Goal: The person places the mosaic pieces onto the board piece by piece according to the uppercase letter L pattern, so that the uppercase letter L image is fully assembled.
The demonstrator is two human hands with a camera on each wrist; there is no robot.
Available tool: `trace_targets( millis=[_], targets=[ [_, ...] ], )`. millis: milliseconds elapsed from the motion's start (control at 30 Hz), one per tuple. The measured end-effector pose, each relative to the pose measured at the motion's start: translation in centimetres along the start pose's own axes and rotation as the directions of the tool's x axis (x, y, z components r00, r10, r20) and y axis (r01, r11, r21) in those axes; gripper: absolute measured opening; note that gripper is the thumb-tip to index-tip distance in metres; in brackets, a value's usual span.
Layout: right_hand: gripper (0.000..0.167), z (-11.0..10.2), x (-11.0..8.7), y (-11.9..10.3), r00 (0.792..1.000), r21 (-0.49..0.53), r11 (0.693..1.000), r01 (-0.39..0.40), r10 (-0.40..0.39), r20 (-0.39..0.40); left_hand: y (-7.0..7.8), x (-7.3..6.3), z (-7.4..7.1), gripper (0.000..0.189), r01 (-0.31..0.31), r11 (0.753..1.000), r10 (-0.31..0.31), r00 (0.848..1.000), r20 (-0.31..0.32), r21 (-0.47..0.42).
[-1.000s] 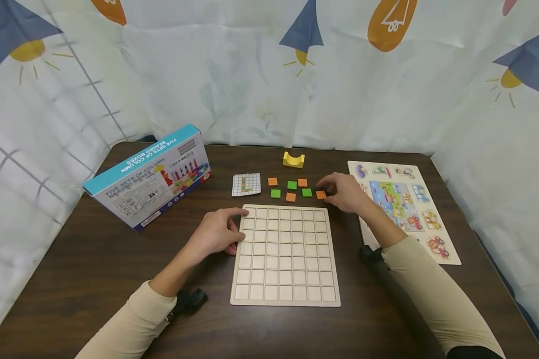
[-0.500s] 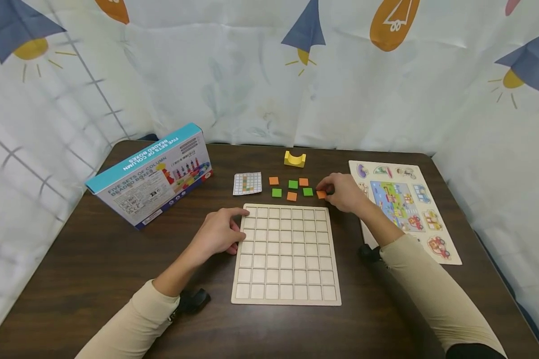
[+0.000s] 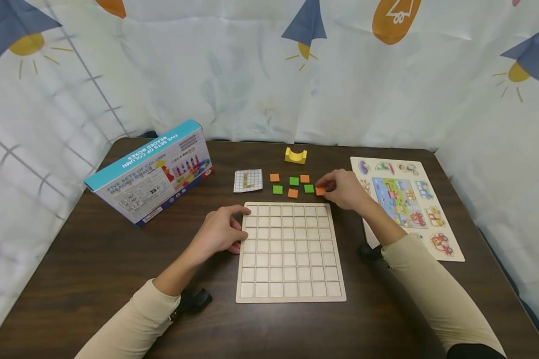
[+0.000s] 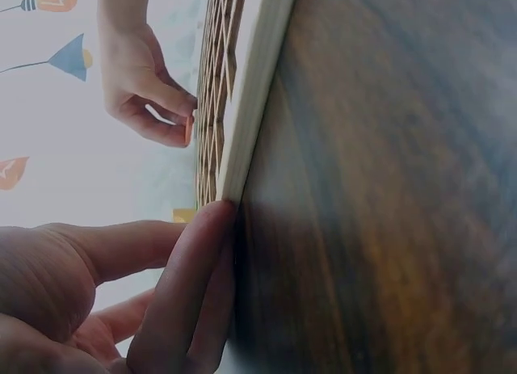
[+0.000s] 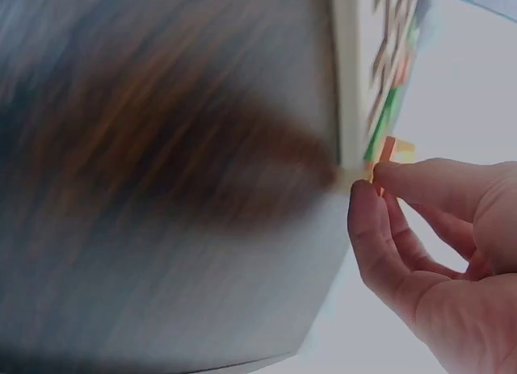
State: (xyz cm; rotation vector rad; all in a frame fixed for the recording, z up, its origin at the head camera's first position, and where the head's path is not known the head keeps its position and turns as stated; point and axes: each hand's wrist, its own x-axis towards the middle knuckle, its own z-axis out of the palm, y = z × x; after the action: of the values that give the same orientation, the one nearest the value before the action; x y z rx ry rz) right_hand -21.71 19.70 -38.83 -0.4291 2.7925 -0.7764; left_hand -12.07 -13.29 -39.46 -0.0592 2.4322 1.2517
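A pale wooden grid board (image 3: 291, 253) lies flat before me. My left hand (image 3: 217, 231) rests at its upper left edge, index finger at the corner and thumb lower on the side. In the left wrist view, fingertips (image 4: 214, 216) meet the board's edge. My right hand (image 3: 347, 190) pinches an orange square tile (image 3: 320, 191) between thumb and fingers beyond the board's upper right corner. The tile (image 5: 387, 152) stands tilted in the right wrist view. To its left lie orange and green tiles, including a green tile (image 3: 309, 189) and an orange tile (image 3: 293, 193).
A small grid card (image 3: 248, 180) lies left of the tiles, and a yellow curved block (image 3: 295, 156) stands behind them. At left stands a printed box (image 3: 154, 174). A picture puzzle board (image 3: 431, 214) lies at right, partly under the right forearm. A printed curtain (image 3: 251, 75) surrounds the table.
The orange tile under my right fingers has shifted slightly and now tilts in the pinch. My left hand keeps its place at the board. The head view has moved a little.
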Motion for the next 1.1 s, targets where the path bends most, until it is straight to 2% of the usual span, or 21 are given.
trace_targets(
  millis=[200, 433, 767, 1100],
  targets=[
    [0.028, 0.0, -0.7, -1.2, 1.0, 0.068, 0.998, -0.012, 0.012, -0.003, -0.1, 0.1, -0.2, 0.062, 0.014, 0.999, -0.012, 1.0, 0.026, -0.046],
    [0.027, 0.6, -1.6, -2.8, 1.0, 0.088, 0.996, 0.025, -0.025, -0.002, -0.2, 0.1, -0.2, 0.062, 0.009, 0.997, -0.007, 1.0, 0.028, -0.082],
    [0.025, 2.2, -2.5, -5.3, 0.996, 0.128, 0.989, 0.069, -0.075, 0.042, -0.1, -0.1, -0.1, 0.059, 0.01, 0.998, -0.009, 1.0, 0.006, -0.067],
    [0.023, 4.0, -2.2, -7.2, 0.986, 0.167, 0.978, 0.126, -0.142, 0.086, 0.0, 0.0, -0.1, 0.059, 0.02, 0.998, -0.02, 1.0, 0.008, -0.053]
  ],
)
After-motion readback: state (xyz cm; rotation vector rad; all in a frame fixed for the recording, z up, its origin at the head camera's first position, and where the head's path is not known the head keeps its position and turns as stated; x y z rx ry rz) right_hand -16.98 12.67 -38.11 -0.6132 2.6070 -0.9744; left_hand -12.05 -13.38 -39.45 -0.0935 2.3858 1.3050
